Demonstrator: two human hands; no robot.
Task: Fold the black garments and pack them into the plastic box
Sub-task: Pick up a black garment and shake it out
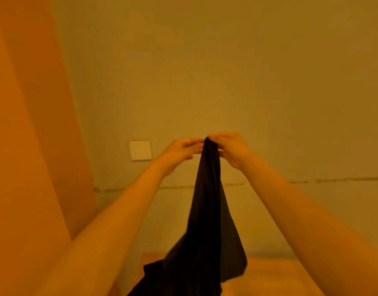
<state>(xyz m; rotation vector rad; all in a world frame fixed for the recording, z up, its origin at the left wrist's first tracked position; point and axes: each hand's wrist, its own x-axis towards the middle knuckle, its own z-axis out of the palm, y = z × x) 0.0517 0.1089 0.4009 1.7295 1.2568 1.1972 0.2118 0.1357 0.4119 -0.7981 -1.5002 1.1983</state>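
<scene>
— Where are our hands?

— Raised in front of us, close together. Our right hand (230, 149) has its thumb and curled fingers pinched on the top tip of the black garment (207, 221). Our left hand (181, 151) sits just beside it, fingertips reaching to the same tip of cloth; we cannot tell for sure whether those fingers actually grip the fabric or only touch it.

— And the garment itself?

— It hangs straight down from that pinch, narrow at the top between our two hands, widening as it falls between our forearms. Its lower part spreads out and runs off the bottom edge of the view, so we cannot see where it ends.

— What is under it?

— A wooden surface (275, 272) shows at the bottom, behind the cloth's lower folds. Whether the fabric rests on it we cannot tell.

— The room?

— A plain wall (247, 71) faces us, with a rough horizontal seam running across it. A square wall switch (140, 150) sits on it, left of our left hand. Further left stands a tall orange panel (30, 124).

— How are our arms held?

— Both forearms are bare and stretch up from the lower corners, converging towards the pinch, wrists slightly bent inward.
</scene>
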